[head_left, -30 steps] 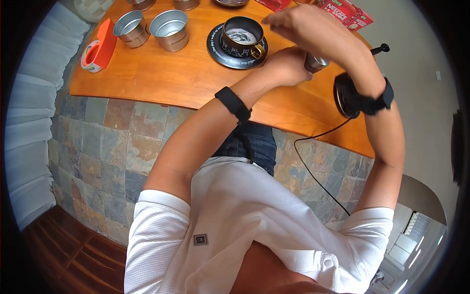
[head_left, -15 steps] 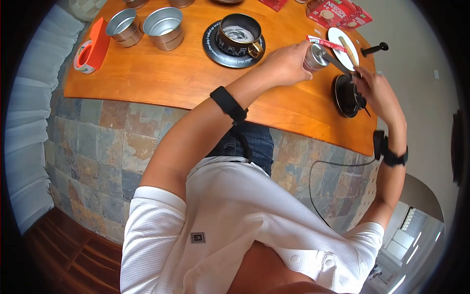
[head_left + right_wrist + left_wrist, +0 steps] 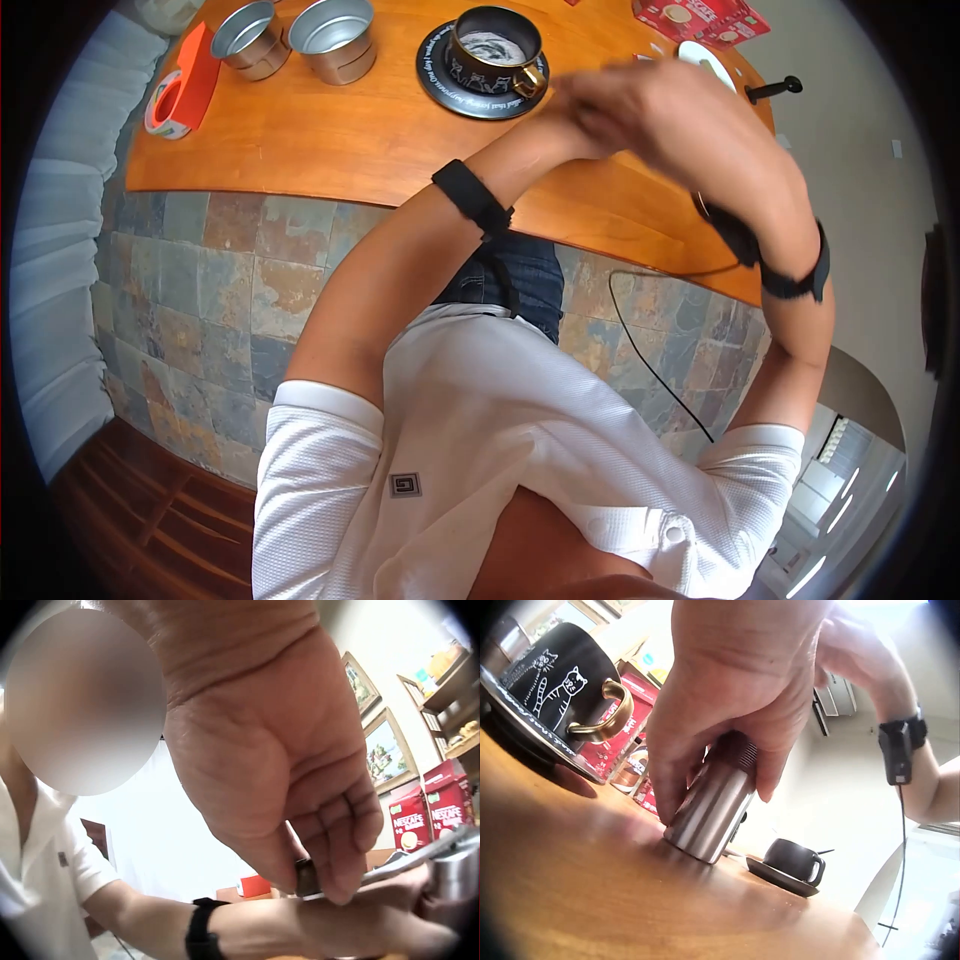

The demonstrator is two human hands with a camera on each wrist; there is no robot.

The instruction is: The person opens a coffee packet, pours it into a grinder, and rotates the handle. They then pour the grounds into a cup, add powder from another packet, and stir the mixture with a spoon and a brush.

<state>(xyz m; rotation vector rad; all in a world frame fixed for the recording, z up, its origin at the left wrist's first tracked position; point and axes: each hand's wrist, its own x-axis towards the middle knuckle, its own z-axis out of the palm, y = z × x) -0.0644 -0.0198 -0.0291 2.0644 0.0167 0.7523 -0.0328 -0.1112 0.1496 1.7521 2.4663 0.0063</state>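
Note:
My left hand (image 3: 735,682) grips a steel hand coffee grinder (image 3: 714,814), which stands slightly tilted in the left wrist view, its base close over the wooden table. The right hand (image 3: 277,765) pinches the dark knob (image 3: 306,876) at the end of the grinder's crank arm (image 3: 412,860). In the head view, my blurred right hand lies over the left and hides the grinder. Left of both hands, a black cup (image 3: 482,78) with white cat drawings and a gold handle holds a whitish, dark-streaked content. Under it sits a black saucer (image 3: 440,88) with white lettering.
Two metal cups (image 3: 335,45) stand at the table's left, beside an orange tape dispenser (image 3: 190,85). Red Nescafe boxes (image 3: 700,20) and a white plate (image 3: 705,62) are at the back right. A smaller black cup (image 3: 789,859) stands beyond the grinder. One cable (image 3: 660,365) hangs from the right wrist.
My right hand swings out to the right with the crank, then back left over the left hand, circling around the grinder. The left hand keeps its grip on the grinder.

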